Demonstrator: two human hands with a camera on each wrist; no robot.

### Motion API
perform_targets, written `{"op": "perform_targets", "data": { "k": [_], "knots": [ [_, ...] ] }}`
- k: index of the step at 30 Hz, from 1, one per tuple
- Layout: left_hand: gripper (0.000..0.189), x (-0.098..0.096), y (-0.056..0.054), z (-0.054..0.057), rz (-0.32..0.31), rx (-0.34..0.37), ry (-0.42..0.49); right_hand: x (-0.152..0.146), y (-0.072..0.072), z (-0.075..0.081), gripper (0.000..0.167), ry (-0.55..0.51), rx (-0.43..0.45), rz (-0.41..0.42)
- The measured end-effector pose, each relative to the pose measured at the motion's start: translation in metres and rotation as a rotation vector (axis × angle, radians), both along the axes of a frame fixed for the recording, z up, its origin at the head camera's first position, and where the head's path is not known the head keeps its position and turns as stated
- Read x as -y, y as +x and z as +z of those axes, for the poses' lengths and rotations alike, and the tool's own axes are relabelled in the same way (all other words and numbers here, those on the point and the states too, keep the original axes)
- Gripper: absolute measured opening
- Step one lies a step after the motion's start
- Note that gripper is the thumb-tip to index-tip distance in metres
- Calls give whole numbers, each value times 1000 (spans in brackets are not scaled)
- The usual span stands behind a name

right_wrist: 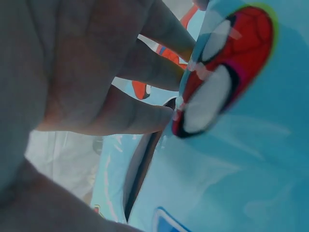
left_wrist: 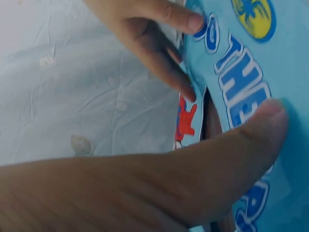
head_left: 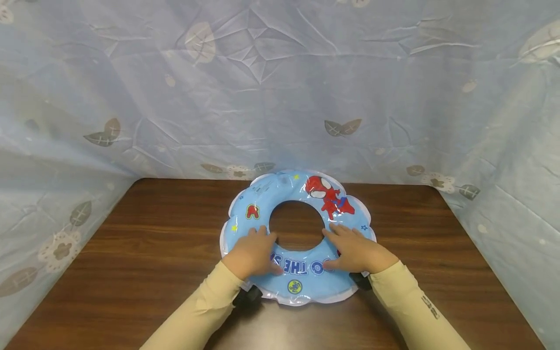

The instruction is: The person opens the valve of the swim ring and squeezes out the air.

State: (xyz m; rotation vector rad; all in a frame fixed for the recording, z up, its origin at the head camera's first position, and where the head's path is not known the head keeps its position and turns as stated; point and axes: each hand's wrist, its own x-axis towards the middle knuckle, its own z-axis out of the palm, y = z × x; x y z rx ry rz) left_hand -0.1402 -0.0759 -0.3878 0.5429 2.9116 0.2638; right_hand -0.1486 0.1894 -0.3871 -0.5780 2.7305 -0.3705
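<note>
Cream fabric sleeves point(head_left: 192, 308) meet left hand point(head_left: 253, 253) and right hand point(head_left: 358, 251), fingers point(right_wrist: 140, 113) spread (unclenched) on a glossy, scalloped ring point(head_left: 317, 284).

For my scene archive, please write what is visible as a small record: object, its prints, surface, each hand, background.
object: blue ring
prints: red figure, blue letters, others
surface: brown table
left hand: touches ring, near left part
right hand: touches ring, near right part
background: leaf-print cloth
</note>
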Motion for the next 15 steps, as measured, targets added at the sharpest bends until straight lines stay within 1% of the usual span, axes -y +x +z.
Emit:
{"op": "perform_targets", "data": {
  "k": [2,4,6,10,13,15],
  "knots": [
    [81,4,-4,-1,-12,-34,-2,0,0,-2,90,5,2,2],
    [87,7,-8,-2,-22,-50,-6,1,1,-3,90,7,6,3],
    [93,11,-12,-2,-32,-32,-10,1,1,-4,89,6,10,-6],
    [99,16,-17,-1,-41,39,-4,2,1,-5,89,9,20,-26],
    [101,18,-20,-2,-37,62,0,2,0,-7,89,13,25,-34],
    [102,19,-21,-5,-35,65,-4,2,0,-7,89,14,29,-38]
  ]
}}
